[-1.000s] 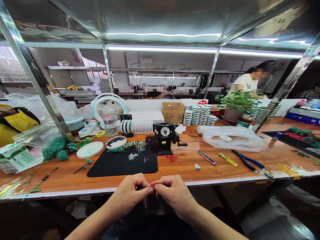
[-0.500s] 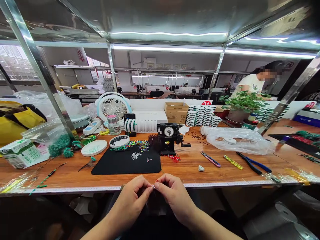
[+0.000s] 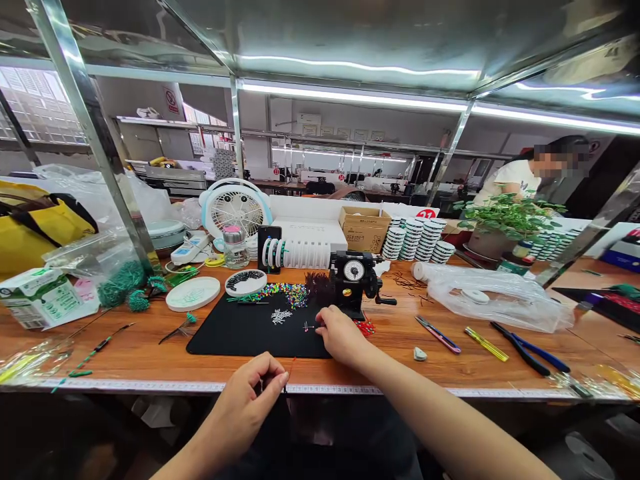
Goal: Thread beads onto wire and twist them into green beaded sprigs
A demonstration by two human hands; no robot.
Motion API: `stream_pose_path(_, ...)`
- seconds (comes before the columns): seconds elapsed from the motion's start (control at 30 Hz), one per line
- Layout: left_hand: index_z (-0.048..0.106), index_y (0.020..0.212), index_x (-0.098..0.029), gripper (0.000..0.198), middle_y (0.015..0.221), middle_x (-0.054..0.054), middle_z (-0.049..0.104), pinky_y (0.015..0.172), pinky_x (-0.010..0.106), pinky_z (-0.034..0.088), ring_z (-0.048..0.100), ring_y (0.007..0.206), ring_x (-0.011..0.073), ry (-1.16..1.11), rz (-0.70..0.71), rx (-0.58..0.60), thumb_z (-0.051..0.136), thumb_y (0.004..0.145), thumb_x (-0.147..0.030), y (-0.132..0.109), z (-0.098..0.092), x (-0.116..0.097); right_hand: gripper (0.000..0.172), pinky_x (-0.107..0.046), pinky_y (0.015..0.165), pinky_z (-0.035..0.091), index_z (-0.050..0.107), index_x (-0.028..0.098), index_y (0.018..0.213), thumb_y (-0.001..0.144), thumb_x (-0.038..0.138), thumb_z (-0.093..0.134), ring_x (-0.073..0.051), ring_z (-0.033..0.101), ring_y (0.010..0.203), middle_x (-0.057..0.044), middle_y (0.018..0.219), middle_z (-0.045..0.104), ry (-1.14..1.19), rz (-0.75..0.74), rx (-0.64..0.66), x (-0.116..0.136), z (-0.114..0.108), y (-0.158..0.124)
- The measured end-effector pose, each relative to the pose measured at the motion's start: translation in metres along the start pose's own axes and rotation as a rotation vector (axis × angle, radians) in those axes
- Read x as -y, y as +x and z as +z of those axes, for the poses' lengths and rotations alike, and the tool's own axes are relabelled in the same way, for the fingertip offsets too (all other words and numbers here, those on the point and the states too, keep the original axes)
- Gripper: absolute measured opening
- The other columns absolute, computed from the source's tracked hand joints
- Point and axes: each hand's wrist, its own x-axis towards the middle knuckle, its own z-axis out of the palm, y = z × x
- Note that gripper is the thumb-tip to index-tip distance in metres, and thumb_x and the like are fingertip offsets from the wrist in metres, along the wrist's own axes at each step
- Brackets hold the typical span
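Note:
My left hand [image 3: 254,393] is just off the front edge of the table, thumb and forefinger pinched. A thin strand with a red end [image 3: 293,362] sticks up from that pinch, and a small dark piece shows below the fingertips. My right hand [image 3: 341,335] reaches over the right side of a black mat [image 3: 235,340], fingers bent and closed together. Whatever they may hold is hidden or too small to name. Close to its fingertips lie a few tiny pin-like pieces [image 3: 307,327]. Small silvery pieces [image 3: 281,317] and multicoloured beads [image 3: 295,293] lie farther left.
A black hand-cranked counter [image 3: 354,283] stands behind my right hand, with white spools [image 3: 313,255] beside it. To the right lie snips [image 3: 438,335], a yellow-handled tool [image 3: 486,344] and blue-handled pliers [image 3: 530,348]. A person [image 3: 515,175] is beyond the plant [image 3: 505,217].
My hands were together at the table edge, fingertips meeting. The right hand has moved forward onto the mat; the left has shifted slightly left and keeps its pinch. The view has tilted slightly.

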Motion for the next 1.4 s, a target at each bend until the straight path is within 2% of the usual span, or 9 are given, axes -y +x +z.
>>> stream_pose_path(0.23, 0.050, 0.070, -0.019, 0.028, 0.066, -0.002, 0.046, 0.058, 0.025, 0.033, 0.041, 0.064, 0.0157, -0.055, -0.040, 0.031, 0.044, 0.085, -0.042, 0.009, -0.011, 0.001, 0.009, -0.025, 0.060, 0.039, 0.058, 0.015, 0.083, 0.082, 0.009, 0.051, -0.016, 0.057, 0.070, -0.007, 0.084, 0.057, -0.286, -0.076, 0.113, 0.002, 0.009, 0.014)
stream_pose_path(0.4, 0.052, 0.071, -0.020, 0.028, 0.063, -0.002, 0.050, 0.055, 0.024, 0.032, 0.042, 0.061, 0.0152, -0.075, -0.052, 0.023, 0.044, 0.085, -0.043, 0.019, -0.017, 0.008, 0.019, -0.033, 0.064, 0.043, 0.057, 0.008, 0.091, 0.080, 0.002, 0.043, -0.025, 0.054, 0.085, -0.017, 0.094, 0.055, -0.444, -0.174, 0.133, 0.016, -0.003, 0.014)
stream_pose_path(0.67, 0.054, 0.074, -0.020, 0.027, 0.067, -0.002, 0.051, 0.062, 0.026, 0.035, 0.045, 0.064, 0.0160, 0.043, 0.018, -0.048, 0.046, 0.084, -0.043, 0.046, -0.031, 0.007, 0.011, -0.033, 0.060, 0.046, 0.058, 0.009, 0.083, 0.074, 0.004, 0.052, -0.024, 0.058, 0.073, -0.014, 0.084, 0.061, -0.360, -0.299, 0.207, 0.016, -0.007, 0.023)
stream_pose_path(0.77, 0.053, 0.075, -0.020, 0.026, 0.068, -0.002, 0.051, 0.061, 0.027, 0.035, 0.045, 0.064, 0.0163, 0.127, 0.091, -0.100, 0.044, 0.085, -0.041, 0.050, -0.034, 0.005, 0.007, -0.026, 0.059, 0.047, 0.053, 0.011, 0.085, 0.083, 0.010, 0.047, -0.018, 0.060, 0.069, -0.010, 0.079, 0.062, -0.262, -0.249, 0.153, 0.022, -0.015, 0.024)
stream_pose_path(0.87, 0.052, 0.075, -0.020, 0.023, 0.073, 0.000, 0.054, 0.065, 0.028, 0.036, 0.048, 0.070, 0.0168, 0.196, 0.196, -0.146, 0.043, 0.087, -0.037, 0.054, -0.035, 0.000, 0.017, -0.019, 0.057, 0.046, 0.048, 0.014, 0.088, 0.094, 0.018, 0.033, -0.010, 0.059, 0.064, -0.003, 0.073, 0.062, -0.010, -0.215, 0.069, 0.040, -0.025, 0.017)
stream_pose_path(0.97, 0.051, 0.074, -0.020, 0.020, 0.076, 0.001, 0.054, 0.067, 0.029, 0.037, 0.049, 0.073, 0.0173, 0.254, 0.258, -0.181, 0.043, 0.088, -0.034, 0.057, -0.034, -0.007, 0.014, -0.020, 0.059, 0.044, 0.047, 0.016, 0.083, 0.092, 0.022, 0.039, -0.010, 0.055, 0.064, -0.001, 0.071, 0.058, 0.333, -0.234, -0.111, 0.057, -0.031, 0.008)
stream_pose_path(1.03, 0.050, 0.074, -0.020, 0.020, 0.076, 0.001, 0.054, 0.068, 0.030, 0.037, 0.049, 0.074, 0.0176, 0.283, 0.285, -0.193, 0.043, 0.088, -0.032, 0.057, -0.033, -0.011, 0.009, -0.022, 0.062, 0.043, 0.048, 0.017, 0.081, 0.089, 0.020, 0.044, -0.012, 0.054, 0.068, -0.001, 0.074, 0.056, 0.392, -0.283, -0.219, 0.061, -0.030, 0.004)
stream_pose_path(1.23, 0.052, 0.075, -0.020, 0.020, 0.077, 0.002, 0.056, 0.069, 0.030, 0.039, 0.051, 0.074, 0.0176, 0.253, 0.324, -0.172, 0.041, 0.088, -0.031, 0.055, -0.031, -0.018, 0.012, -0.027, 0.061, 0.041, 0.048, 0.015, 0.082, 0.089, 0.014, 0.038, -0.016, 0.049, 0.068, -0.006, 0.076, 0.053, 0.105, -0.445, -0.335, 0.050, -0.018, 0.008)
stream_pose_path(1.4, 0.054, 0.073, -0.020, 0.023, 0.068, 0.001, 0.057, 0.061, 0.029, 0.038, 0.050, 0.065, 0.0171, 0.219, 0.285, -0.157, 0.041, 0.086, -0.033, 0.085, -0.054, -0.050, 0.017, -0.032, 0.068, 0.040, 0.050, 0.014, 0.082, 0.088, 0.012, 0.035, -0.021, 0.047, 0.076, -0.010, 0.080, 0.052, -0.289, -0.547, -0.386, 0.054, -0.045, 0.051)
